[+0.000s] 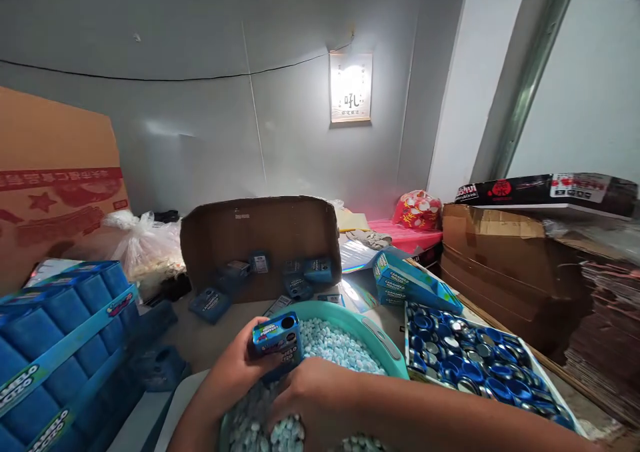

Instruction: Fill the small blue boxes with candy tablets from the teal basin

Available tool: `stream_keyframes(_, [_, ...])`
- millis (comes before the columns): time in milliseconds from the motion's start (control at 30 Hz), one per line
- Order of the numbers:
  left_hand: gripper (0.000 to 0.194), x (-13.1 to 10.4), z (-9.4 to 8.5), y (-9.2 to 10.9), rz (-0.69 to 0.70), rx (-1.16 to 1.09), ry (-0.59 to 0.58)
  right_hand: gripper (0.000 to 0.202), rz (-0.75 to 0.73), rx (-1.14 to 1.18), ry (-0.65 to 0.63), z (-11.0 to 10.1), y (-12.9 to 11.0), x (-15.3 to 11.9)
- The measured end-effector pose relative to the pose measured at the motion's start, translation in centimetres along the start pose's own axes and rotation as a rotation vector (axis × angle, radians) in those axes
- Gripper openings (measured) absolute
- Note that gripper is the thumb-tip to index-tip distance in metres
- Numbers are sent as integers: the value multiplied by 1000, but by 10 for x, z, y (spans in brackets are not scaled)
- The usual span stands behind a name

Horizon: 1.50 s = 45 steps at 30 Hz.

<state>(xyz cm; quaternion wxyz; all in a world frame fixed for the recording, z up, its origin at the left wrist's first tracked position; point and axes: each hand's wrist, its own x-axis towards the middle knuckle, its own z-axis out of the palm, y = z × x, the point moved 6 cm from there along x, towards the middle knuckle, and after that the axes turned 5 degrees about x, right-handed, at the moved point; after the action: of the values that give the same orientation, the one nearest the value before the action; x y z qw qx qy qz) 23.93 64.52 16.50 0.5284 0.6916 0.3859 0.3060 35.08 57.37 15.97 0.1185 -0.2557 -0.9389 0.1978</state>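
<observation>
My left hand [246,355] is wrapped round a blue candy tin [278,337] marked CARAMELO, whose top has a dark round opening. The tin is held over a turquoise basin [383,341] full of small pale-blue candies [340,345]. My right hand [305,389] reaches down into the basin just below the tin, its fingers curled among the candies and partly hidden. To the right, a white-edged tray [543,365] holds many blue and silver round lids [470,352].
At left stand stacked packs of blue tins [65,319]. An upturned brown carton [260,239] behind the basin has several tins inside. Turquoise display boxes [410,282] lie behind the lid tray. Large cartons [490,265] stand at right, and a clear plastic bag [150,245] sits at left.
</observation>
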Motion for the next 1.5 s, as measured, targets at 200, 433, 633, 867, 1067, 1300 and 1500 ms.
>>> stream_keyframes(200, [63, -5, 6, 6, -2, 3, -17, 22, 93, 422, 291, -27, -9, -16])
stream_keyframes(433, [69, -3, 8, 1, 38, -69, -60, 14, 336, 1060, 620, -46, 3, -10])
stream_keyframes(633, [69, -1, 10, -4, 29, -120, -95, 21, 450, 1431, 869, -51, 10, -12])
stream_keyframes(867, [69, -7, 12, 5, 30, -109, -141, 28, 320, 1605, 1118, -92, 25, 7])
stream_keyframes(1067, [63, -9, 11, -1, 10, -82, -121, 28, 242, 1611, 1202, -92, 41, 19])
stream_keyframes(1300, [63, -14, 13, 5, 19, 3, -117, 19, 220, 1547, 1193, -88, 46, 7])
stream_keyframes(1500, [58, -12, 17, 10, -34, 0, -116, 20, 233, 1580, 1171, -86, 49, 7])
